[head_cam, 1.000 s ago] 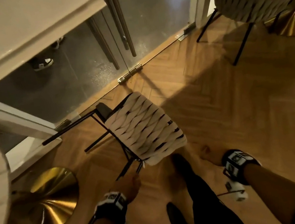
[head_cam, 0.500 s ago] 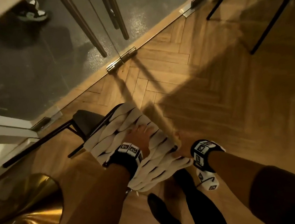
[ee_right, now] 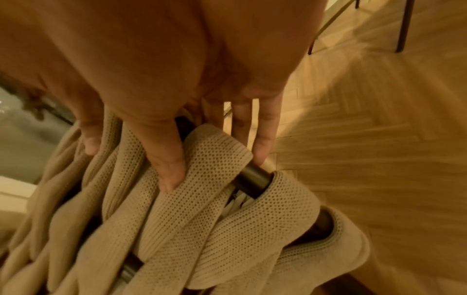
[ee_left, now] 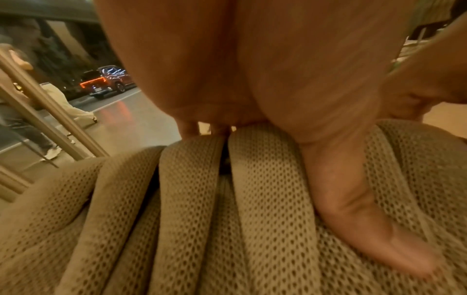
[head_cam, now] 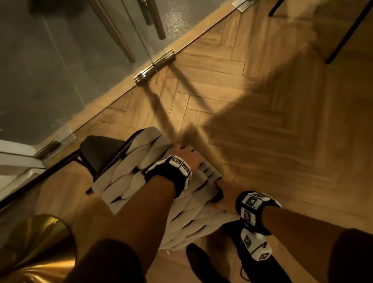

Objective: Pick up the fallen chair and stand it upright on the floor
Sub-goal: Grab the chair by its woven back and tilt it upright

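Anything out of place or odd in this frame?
Yes: the woven-backed chair lies tipped over on the wood floor, its black legs pointing sideways toward the glass door. Both hands, left hand and right hand, grip its backrest.

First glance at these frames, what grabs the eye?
The fallen chair, its pale woven backrest low at centre of the head view, lying on the herringbone floor with dark legs pointing left. Both hands are on it: the left hand on the backrest's far edge, the right hand at its near right edge, fingers reaching round a dark frame tube. A gold table base gleams lower left.
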